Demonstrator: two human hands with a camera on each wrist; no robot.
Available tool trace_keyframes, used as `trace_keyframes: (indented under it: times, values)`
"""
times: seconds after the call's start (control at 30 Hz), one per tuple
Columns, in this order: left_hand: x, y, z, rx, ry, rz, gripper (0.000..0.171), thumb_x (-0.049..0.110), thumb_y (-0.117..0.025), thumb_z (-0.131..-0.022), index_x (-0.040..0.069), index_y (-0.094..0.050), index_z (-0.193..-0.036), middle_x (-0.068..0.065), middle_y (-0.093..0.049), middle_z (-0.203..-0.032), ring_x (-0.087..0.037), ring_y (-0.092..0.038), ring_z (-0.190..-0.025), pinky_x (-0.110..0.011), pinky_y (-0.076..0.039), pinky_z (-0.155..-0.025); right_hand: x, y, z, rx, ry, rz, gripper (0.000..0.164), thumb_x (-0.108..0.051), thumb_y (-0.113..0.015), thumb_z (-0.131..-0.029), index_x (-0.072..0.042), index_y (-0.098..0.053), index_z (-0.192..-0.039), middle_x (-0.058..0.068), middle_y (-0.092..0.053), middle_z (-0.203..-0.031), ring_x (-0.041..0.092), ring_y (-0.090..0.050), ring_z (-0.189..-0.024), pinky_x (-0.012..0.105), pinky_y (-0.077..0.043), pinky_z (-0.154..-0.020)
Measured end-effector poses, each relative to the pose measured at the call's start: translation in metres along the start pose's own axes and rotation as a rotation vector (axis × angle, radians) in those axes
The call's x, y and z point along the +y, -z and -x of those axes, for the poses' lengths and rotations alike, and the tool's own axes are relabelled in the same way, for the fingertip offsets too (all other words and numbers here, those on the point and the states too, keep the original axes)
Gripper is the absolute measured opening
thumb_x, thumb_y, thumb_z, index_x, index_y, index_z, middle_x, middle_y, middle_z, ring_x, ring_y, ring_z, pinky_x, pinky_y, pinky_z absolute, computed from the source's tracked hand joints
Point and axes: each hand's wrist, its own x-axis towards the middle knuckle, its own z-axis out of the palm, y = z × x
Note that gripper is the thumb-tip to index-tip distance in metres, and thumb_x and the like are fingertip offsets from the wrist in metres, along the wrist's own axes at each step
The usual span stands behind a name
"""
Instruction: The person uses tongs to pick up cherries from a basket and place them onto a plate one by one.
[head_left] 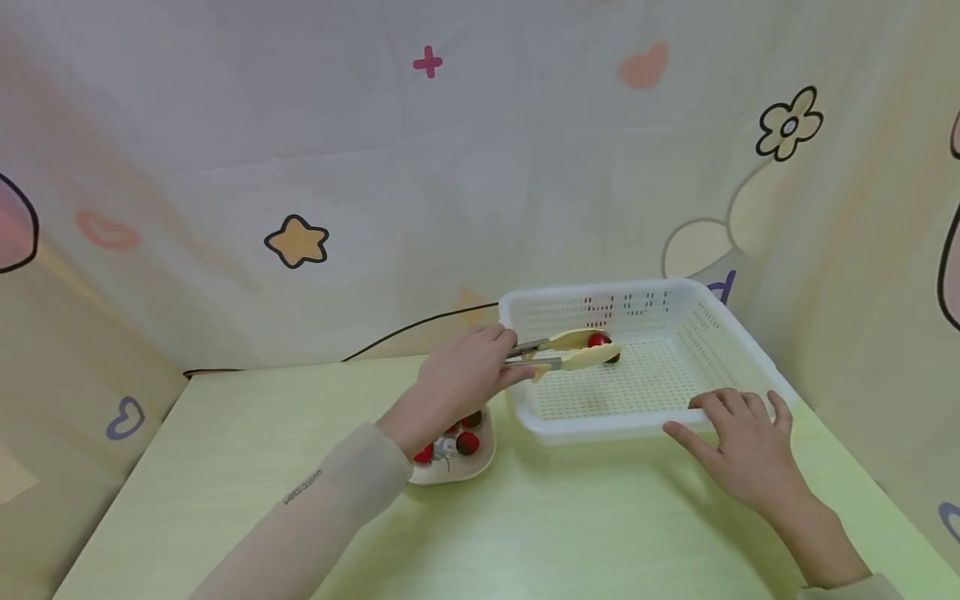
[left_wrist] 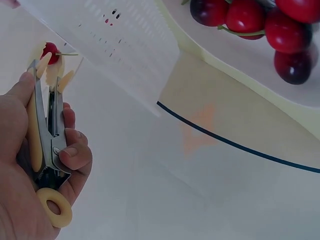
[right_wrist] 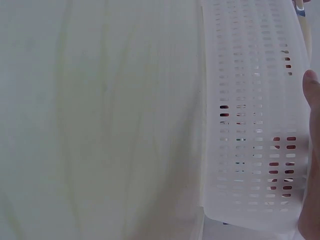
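My left hand grips a pair of metal tongs with cream-coloured tips, reaching over the left side of a white perforated plastic basket. Between the tips is a dark red cherry, its green stem sticking out in the left wrist view. With the thumb outside and the fingers over the edge, my right hand holds the basket's front rim. A pale plate with several cherries lies below my left forearm and is partly hidden by it.
Everything stands on a light yellow-green table. Behind it and along both sides hangs a pale curtain printed with stars, hearts and flowers. The basket stands close to the back curtain.
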Motion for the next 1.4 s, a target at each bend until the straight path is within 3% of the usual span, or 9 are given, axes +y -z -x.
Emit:
trace_keyframes:
  times: [0.27,0.87,1.23,1.4]
  values:
    - [-0.015,0.007,0.027,0.049,0.064,0.103,0.041,0.059,-0.059,-0.098,0.018,-0.056,-0.098,0.009,-0.052,-0.085,-0.012,-0.05,-0.075,-0.027,-0.041,-0.053,-0.001,-0.001,-0.001,-0.005,0.003,-0.001,0.045,-0.05,-0.067,-0.097,-0.008,-0.063,-0.112,0.021,-0.06,-0.119,0.048,-0.046,-0.115,0.075,-0.001,-0.109]
    - [-0.037,0.01,0.074,0.148,0.109,0.125,0.042,0.057,-0.066,-0.096,0.017,-0.063,-0.11,0.01,-0.054,-0.091,-0.01,-0.048,-0.072,-0.027,-0.042,-0.054,0.002,-0.002,-0.001,0.001,0.003,-0.004,0.046,-0.05,-0.068,-0.096,-0.007,-0.064,-0.112,0.021,-0.06,-0.118,0.05,-0.047,-0.113,0.076,-0.004,-0.107]
    - [-0.052,0.007,0.107,0.155,0.153,0.133,0.04,0.054,-0.067,-0.097,0.016,-0.065,-0.111,0.007,-0.059,-0.1,-0.012,-0.051,-0.083,-0.029,-0.046,-0.059,0.001,-0.003,0.0,-0.006,0.003,-0.006,0.047,-0.051,-0.068,-0.096,-0.007,-0.064,-0.114,0.021,-0.06,-0.119,0.049,-0.047,-0.115,0.075,-0.003,-0.108]
    - [-0.062,0.002,0.122,0.142,0.174,0.135,0.042,0.053,-0.067,-0.097,0.015,-0.066,-0.113,0.007,-0.059,-0.095,-0.012,-0.05,-0.079,-0.028,-0.044,-0.057,0.001,-0.001,-0.001,-0.008,0.0,-0.001,0.047,-0.05,-0.067,-0.097,-0.007,-0.064,-0.114,0.021,-0.06,-0.119,0.05,-0.046,-0.115,0.075,-0.002,-0.108]
